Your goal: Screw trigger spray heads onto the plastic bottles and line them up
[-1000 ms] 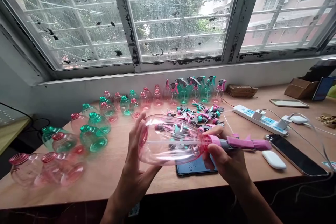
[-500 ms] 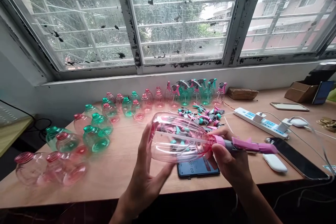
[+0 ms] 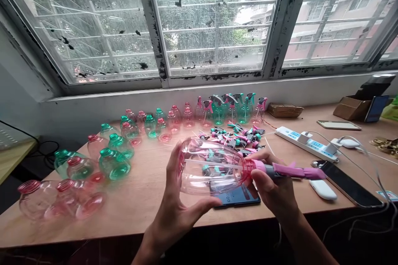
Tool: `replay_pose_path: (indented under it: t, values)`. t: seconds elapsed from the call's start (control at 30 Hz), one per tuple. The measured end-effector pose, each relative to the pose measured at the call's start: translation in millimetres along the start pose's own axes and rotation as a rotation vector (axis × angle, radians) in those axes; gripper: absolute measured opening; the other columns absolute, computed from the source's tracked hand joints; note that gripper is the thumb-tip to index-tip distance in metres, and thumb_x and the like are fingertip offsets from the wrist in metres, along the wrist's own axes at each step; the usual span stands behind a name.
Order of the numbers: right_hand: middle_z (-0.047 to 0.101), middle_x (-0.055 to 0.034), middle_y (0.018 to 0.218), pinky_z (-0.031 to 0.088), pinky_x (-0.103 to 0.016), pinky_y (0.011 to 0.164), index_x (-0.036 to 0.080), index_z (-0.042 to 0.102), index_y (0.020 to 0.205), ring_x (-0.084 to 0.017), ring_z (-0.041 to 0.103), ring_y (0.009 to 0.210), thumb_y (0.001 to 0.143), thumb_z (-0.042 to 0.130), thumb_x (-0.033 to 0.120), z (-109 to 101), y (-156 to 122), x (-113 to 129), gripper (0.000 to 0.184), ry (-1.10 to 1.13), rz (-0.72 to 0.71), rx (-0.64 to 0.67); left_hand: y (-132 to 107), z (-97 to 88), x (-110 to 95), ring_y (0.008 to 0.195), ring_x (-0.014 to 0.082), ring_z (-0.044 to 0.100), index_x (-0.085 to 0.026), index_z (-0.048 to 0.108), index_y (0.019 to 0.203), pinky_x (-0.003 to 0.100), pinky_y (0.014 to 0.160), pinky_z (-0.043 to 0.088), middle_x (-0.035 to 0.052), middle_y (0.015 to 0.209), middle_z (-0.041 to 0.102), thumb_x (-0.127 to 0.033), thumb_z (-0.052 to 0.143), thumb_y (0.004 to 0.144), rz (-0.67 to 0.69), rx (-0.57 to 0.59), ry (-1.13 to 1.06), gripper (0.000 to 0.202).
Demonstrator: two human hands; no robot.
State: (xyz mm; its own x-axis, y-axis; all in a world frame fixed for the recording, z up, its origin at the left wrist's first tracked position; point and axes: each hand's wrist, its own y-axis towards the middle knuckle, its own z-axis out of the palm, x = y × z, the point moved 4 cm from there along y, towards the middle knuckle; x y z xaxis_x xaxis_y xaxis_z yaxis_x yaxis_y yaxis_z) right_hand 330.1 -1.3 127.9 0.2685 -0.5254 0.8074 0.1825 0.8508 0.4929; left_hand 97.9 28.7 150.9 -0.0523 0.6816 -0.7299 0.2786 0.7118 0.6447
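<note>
Between my hands a clear pink spray bottle [image 3: 199,178] lies on its side in the air above the table. My left hand [image 3: 178,211] cups its base, thumb stretched along the underside. At the neck, my right hand [image 3: 273,190] pinches the pink collar of the spray head [image 3: 298,171], which points right. A thin straw runs inside the bottle. Behind it lies a heap of loose pink, green and grey spray heads [image 3: 245,134]. A phone [image 3: 238,198] with a lit screen lies below the bottle, partly hidden.
Several open pink and green bottles [image 3: 115,165] stand at the left. Bottles with spray heads [image 3: 231,109] line the wall. At the right are a power strip [image 3: 306,143] with cables, a black phone [image 3: 351,184], a white case [image 3: 323,189] and a cardboard box [image 3: 351,107].
My left thumb has moved right along the bottle's underside. The bottle has tilted slightly, its base a little lower. My right hand keeps its grip at the neck.
</note>
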Motion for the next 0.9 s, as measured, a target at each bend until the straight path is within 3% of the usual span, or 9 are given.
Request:
replay_pose_path:
  t: [0.07, 0.13, 0.33, 0.43, 0.53, 0.63, 0.8, 0.9]
  values:
    - [0.073, 0.0035, 0.059, 0.044, -0.023, 0.039, 0.024, 0.075, 0.097, -0.013, 0.057, 0.039, 0.089, 0.090, 0.036, -2, 0, 6, 0.021, -0.101, -0.072, -0.002, 2, -2.5, -2, 0.161, 0.0410, 0.043, -0.037, 0.032, 0.170, 0.054, 0.131, 0.042, 0.0113, 0.178, 0.041, -0.051, 0.092, 0.082, -0.030, 0.017, -0.125, 0.107]
    - [0.071, 0.0042, 0.057, 0.043, -0.024, 0.041, 0.024, 0.077, 0.095, -0.013, 0.056, 0.040, 0.086, 0.092, 0.038, -5, -1, 12, 0.023, -0.207, -0.126, -0.050, 5, -4.3, -3, 0.161, 0.0419, 0.042, -0.034, 0.037, 0.169, 0.055, 0.132, 0.041, 0.0125, 0.177, 0.041, -0.053, 0.087, 0.087, -0.058, 0.070, -0.186, 0.098]
    - [0.074, 0.0039, 0.057, 0.040, -0.022, 0.038, 0.024, 0.074, 0.093, -0.013, 0.054, 0.036, 0.083, 0.095, 0.044, 3, -1, 11, 0.030, -0.045, 0.009, -0.074, 1, -10.2, -3, 0.167, 0.0360, 0.027, -0.055, 0.014, 0.170, 0.061, 0.133, 0.030, 0.0023, 0.184, 0.026, -0.019, 0.078, 0.097, 0.014, 0.172, -0.085, 0.103]
    - [0.072, 0.0037, 0.056, 0.039, -0.022, 0.038, 0.024, 0.074, 0.091, -0.013, 0.054, 0.037, 0.083, 0.094, 0.044, 7, -2, 10, 0.030, -0.066, 0.024, -0.050, 0, -13.8, -4, 0.168, 0.0387, 0.025, -0.052, 0.006, 0.172, 0.063, 0.133, 0.026, 0.0037, 0.185, 0.022, -0.031, 0.087, 0.091, -0.008, 0.157, -0.036, 0.116]
    - [0.069, 0.0037, 0.055, 0.038, -0.023, 0.039, 0.023, 0.076, 0.090, -0.014, 0.054, 0.039, 0.083, 0.094, 0.042, 6, -2, 11, 0.028, -0.166, 0.002, -0.030, 1, -15.3, -6, 0.167, 0.0416, 0.028, -0.043, 0.016, 0.174, 0.060, 0.134, 0.030, 0.0074, 0.184, 0.024, -0.047, 0.088, 0.087, -0.052, 0.181, -0.033, 0.113]
    - [0.071, 0.0031, 0.056, 0.041, -0.024, 0.039, 0.022, 0.076, 0.090, -0.014, 0.055, 0.040, 0.083, 0.094, 0.041, 3, -2, 13, 0.026, -0.193, 0.007, -0.034, 2, -15.8, -4, 0.166, 0.0408, 0.032, -0.042, 0.025, 0.172, 0.059, 0.134, 0.031, 0.0069, 0.184, 0.025, -0.039, 0.087, 0.090, -0.066, 0.194, -0.049, 0.103]
    - [0.075, 0.0028, 0.058, 0.043, -0.021, 0.040, 0.024, 0.075, 0.094, -0.012, 0.056, 0.039, 0.087, 0.092, 0.041, 0, -2, 12, 0.025, -0.084, 0.046, -0.004, 1, -14.1, -2, 0.168, 0.0347, 0.028, -0.052, 0.012, 0.171, 0.059, 0.134, 0.030, 0.0041, 0.185, 0.024, -0.019, 0.083, 0.092, 0.039, 0.194, 0.001, 0.111]
    - [0.072, 0.0028, 0.058, 0.040, -0.021, 0.040, 0.023, 0.077, 0.093, -0.013, 0.056, 0.042, 0.083, 0.094, 0.039, -1, -2, 11, 0.025, -0.138, 0.024, 0.015, 2, -14.3, -4, 0.169, 0.0376, 0.027, -0.048, 0.014, 0.172, 0.060, 0.135, 0.027, 0.0073, 0.183, 0.028, -0.035, 0.095, 0.082, 0.025, 0.166, -0.024, 0.121]
